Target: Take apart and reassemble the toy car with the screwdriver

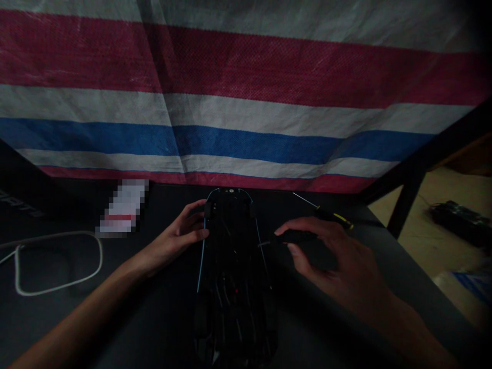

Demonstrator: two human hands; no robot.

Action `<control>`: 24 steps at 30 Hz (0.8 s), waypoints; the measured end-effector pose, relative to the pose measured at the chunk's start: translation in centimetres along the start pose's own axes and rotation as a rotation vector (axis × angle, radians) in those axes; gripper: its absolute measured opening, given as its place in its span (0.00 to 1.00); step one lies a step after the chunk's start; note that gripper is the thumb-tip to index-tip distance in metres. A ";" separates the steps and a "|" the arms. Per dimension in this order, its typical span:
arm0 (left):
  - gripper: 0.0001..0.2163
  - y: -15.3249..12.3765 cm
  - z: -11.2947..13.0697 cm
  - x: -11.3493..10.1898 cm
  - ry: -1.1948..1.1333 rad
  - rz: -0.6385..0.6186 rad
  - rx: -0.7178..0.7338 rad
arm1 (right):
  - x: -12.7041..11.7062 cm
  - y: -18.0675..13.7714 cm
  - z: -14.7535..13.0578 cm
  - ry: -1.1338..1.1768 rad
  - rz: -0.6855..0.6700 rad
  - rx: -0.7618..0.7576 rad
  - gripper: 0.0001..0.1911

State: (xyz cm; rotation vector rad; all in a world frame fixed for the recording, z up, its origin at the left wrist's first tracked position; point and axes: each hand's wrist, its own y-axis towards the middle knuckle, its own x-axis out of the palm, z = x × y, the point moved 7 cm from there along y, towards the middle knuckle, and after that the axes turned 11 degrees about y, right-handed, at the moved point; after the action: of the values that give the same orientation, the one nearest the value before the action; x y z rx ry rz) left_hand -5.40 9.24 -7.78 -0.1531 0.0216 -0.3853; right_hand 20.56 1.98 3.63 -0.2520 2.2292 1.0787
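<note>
Edges first. Dark table point(165, 313); far edge meets a striped sheet point(246, 66) in red, white and blue. Right edge slants away toward the viewer, pale floor point(413, 238) beyond it, a blurred dark object point(461, 221) lying there. Dark frame point(408, 200) stands at the far right corner.

Toy car point(235, 246), black, underside up, lies lengthwise mid-table. Far end just beside the back edge; near end runs down to the bottom of view, dim there. Thin blue lines along both flanks.

Room: bare strip of table between left forearm and car, another between car and right hand, much of it in shadow. Tightest at the far end, against the sheet. On the left side, a white cable point(102, 252) loops over the surface; near it a pixelated pale item point(125, 205) with a red band, and a dark box point(23, 179) with pale lettering.

Left hand point(180, 233): fingers and thumb parted, tips at the car's left flank. Cannot tell whether that grip pinches the rim or only rests there.

Right hand point(346, 256): grip closed on the dark handle of a small screwdriver point(298, 236), thumb below, fingers above. Shaft points left to the car's right flank; contact unclear. Second screwdriver point(333, 218), yellow-marked handle, lies just beyond.
</note>
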 end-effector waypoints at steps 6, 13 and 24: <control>0.37 -0.1 -0.3 0.3 -0.090 0.073 -0.007 | 0.2 1.5 -0.1 0.005 -0.097 -0.014 0.19; 0.33 -0.1 0.3 0.9 -0.110 0.175 0.037 | 0.4 3.4 1.9 0.013 -0.222 0.057 0.18; 0.31 0.1 -0.2 0.6 -0.151 0.158 0.043 | 0.9 6.6 1.8 -0.076 -0.362 0.037 0.11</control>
State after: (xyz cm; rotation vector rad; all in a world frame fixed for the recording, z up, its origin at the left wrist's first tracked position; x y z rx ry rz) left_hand -4.87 9.06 -7.94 -0.1365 -0.1224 -0.2151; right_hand 17.91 7.66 6.43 -0.5641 2.0325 0.8357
